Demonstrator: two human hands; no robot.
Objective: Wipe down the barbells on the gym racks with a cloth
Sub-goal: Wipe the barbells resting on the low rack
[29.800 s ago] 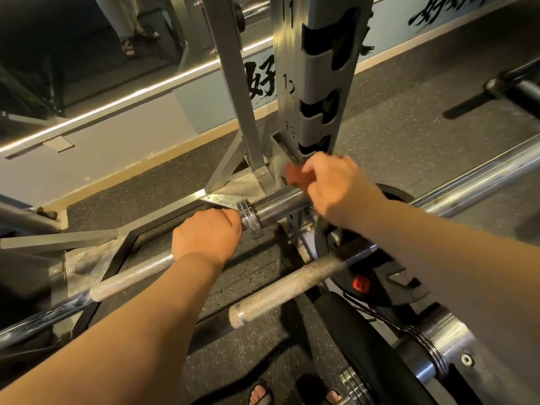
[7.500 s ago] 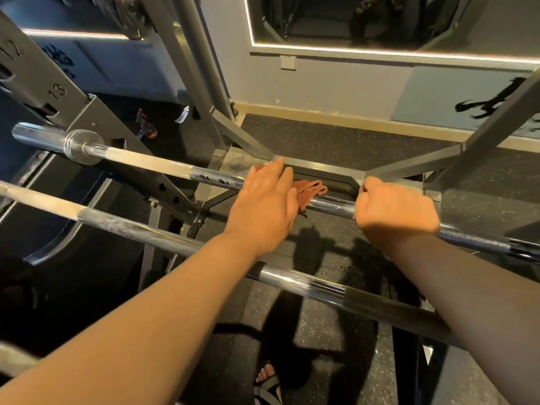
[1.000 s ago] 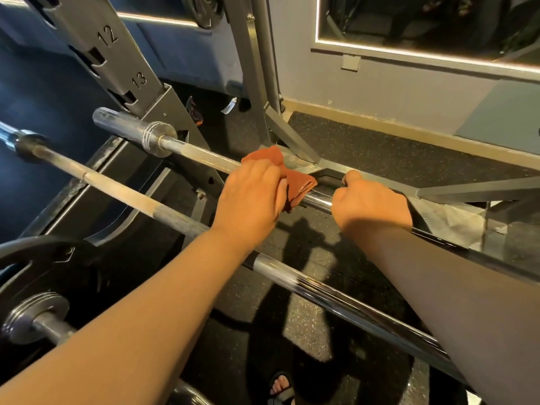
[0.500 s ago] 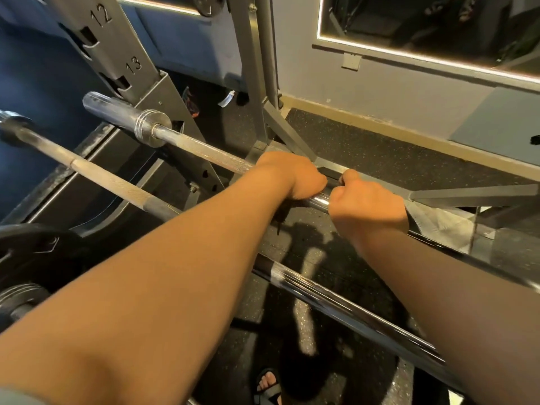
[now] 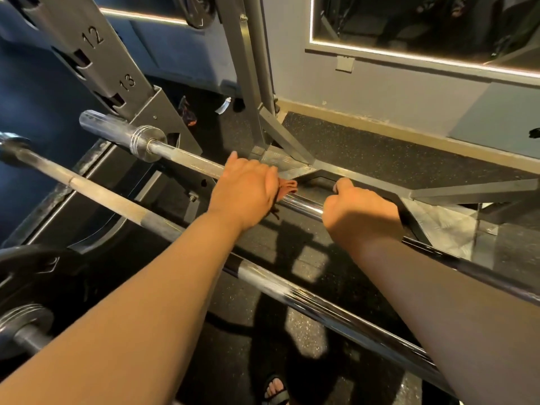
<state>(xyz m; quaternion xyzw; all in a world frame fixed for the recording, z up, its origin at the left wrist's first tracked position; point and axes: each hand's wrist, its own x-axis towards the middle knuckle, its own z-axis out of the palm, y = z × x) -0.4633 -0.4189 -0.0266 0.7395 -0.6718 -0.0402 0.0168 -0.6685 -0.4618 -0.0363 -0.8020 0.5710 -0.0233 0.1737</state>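
A steel barbell lies across the rack, running from upper left to right. My left hand lies over its shaft and presses a reddish-orange cloth against the bar; only a small fold of cloth shows past my fingers. A short way to the right, my right hand grips the same shaft with curled fingers. A second barbell runs parallel, nearer to me, under both forearms.
A grey rack upright with numbered slots 12 and 13 stands at upper left. A black weight plate sits on a sleeve at lower left. Grey frame braces cross the rubber floor. A mirror hangs on the wall ahead.
My left hand has slid left along the bar from right beside my right hand, and the cloth's edge shows again. My right hand holds the same spot.
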